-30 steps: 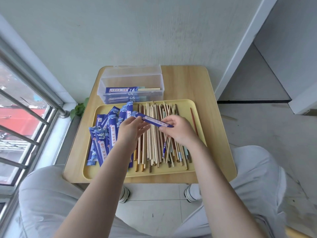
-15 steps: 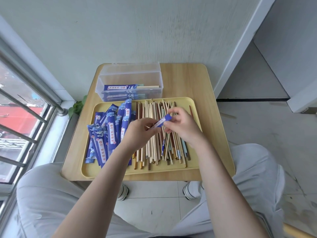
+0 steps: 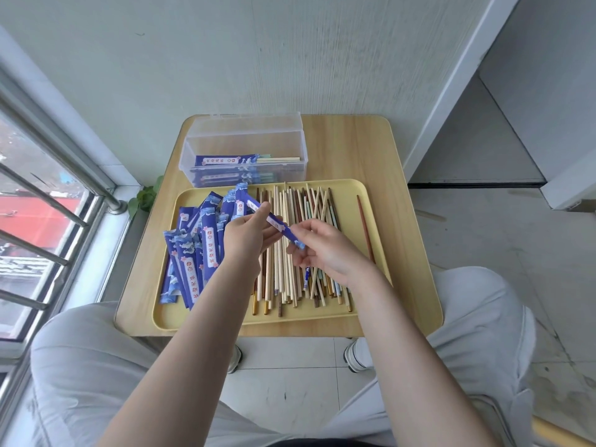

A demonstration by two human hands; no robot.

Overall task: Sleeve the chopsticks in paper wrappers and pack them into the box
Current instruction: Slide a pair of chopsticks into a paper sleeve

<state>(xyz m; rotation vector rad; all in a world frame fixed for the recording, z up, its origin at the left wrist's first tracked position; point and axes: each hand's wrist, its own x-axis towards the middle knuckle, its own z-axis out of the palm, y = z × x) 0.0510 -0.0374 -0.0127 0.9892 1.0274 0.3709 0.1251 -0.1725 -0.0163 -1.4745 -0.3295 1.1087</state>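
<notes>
Now the left hand (image 3: 246,233) and right hand (image 3: 325,250) are holding one blue wrapper (image 3: 277,224) between them above the tray (image 3: 361,304), fingers pinched on either end. Below them, loose chopsticks (image 3: 290,285) are lying across the tray, with spare wrappers (image 3: 193,253) piled at its left. Behind it, the box (image 3: 245,150) is sitting open, holding sleeved pairs (image 3: 225,160).

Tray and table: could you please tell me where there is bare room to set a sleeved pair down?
Bare tabletop lies right of the clear box. The yellow tray is crowded with wrappers and loose chopsticks.
</notes>
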